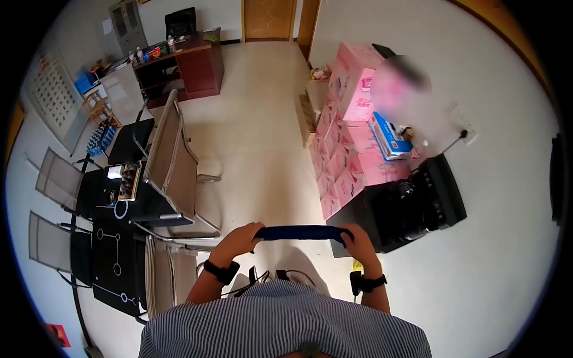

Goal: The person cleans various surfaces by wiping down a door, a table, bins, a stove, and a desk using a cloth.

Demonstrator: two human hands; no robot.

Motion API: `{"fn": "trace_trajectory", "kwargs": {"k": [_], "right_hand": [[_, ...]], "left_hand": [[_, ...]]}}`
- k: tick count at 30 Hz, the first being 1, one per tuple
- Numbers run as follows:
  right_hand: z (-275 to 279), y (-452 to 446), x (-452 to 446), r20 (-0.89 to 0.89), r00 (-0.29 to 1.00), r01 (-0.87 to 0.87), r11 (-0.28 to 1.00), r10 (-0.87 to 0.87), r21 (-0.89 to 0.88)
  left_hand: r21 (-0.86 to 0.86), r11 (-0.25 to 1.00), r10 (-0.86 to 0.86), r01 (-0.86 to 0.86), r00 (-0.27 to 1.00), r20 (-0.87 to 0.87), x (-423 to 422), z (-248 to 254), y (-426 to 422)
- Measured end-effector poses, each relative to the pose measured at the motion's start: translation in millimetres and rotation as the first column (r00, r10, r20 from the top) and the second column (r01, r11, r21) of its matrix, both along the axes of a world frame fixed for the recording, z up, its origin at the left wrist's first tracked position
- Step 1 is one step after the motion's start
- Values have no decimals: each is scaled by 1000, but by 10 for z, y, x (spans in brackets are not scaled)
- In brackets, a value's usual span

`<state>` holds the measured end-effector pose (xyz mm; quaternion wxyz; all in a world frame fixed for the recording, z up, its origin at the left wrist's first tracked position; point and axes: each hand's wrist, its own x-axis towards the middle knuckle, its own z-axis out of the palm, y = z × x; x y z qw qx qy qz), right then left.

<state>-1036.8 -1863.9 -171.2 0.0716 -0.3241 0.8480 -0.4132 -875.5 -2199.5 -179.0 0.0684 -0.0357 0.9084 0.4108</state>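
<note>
A dark blue band of what looks like folded cloth (301, 232) stretches level in front of my body. My left hand (240, 240) grips its left end, and my right hand (360, 243) is closed round the right end. The band looks fairly straight between the two hands. Black straps with small boxes sit on both wrists, and dark cables hang below near my feet.
Pink cartons (346, 170) are stacked at the right, beside a black water dispenser or similar appliance (418, 206). On the left stand mesh chairs (173, 149) around a black table (110, 253). Further back are a brown desk (200, 68) and a wooden door (267, 21).
</note>
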Motion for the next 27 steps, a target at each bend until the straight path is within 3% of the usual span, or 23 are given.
{"fn": "trace_trajectory", "kwargs": {"k": [2,4,6,7,8,11,12,15,16,18,21,25,27], "right_hand": [[-254,-77,-409,205,976,72,997,-79,42],[-631,-255,-916,195,978,72,996,-80,45],[-583,-684,-1418,315,946,40,991,-79,128],[-766,-816,-1676,293,956,2,994,-33,105],[-802,-1100,-2039,266,964,-38,996,14,82],[-530,-1933,-3041,276,942,-238,959,190,152],[-279,-2265,-3312,318,921,-287,944,226,161],[-230,-3186,-4214,329,867,-412,909,373,57],[-178,-3518,-4436,337,841,-456,890,424,19],[-35,-4232,-4809,341,795,-542,840,501,29],[37,-5296,-5253,313,728,-657,751,610,66],[-60,-6499,-5806,103,744,-667,722,660,186],[-250,-6961,-6175,12,787,-598,759,616,258]], "left_hand": [[121,993,12,-14,1000,17,-497,-44,-299],[137,991,1,9,997,-71,-976,-213,-607],[118,993,-6,19,994,-111,-1497,-330,-942],[64,998,-8,14,995,-95,-1705,-439,-1120],[113,992,44,-46,999,22,-1941,-365,-1295],[89,994,63,-64,998,7,-2491,-530,-1930],[151,979,131,-136,990,42,-2649,-618,-2156],[109,926,363,-362,932,8,-3135,-537,-2821],[127,872,466,-472,881,76,-3265,-339,-2976],[95,781,624,-617,772,-121,-3468,-566,-3354],[-256,548,672,-796,602,-432,-3794,-840,-3998],[-237,534,797,-812,577,-180,-4444,-711,-5064],[-259,518,772,-815,576,-268,-4825,-736,-5658]]}}
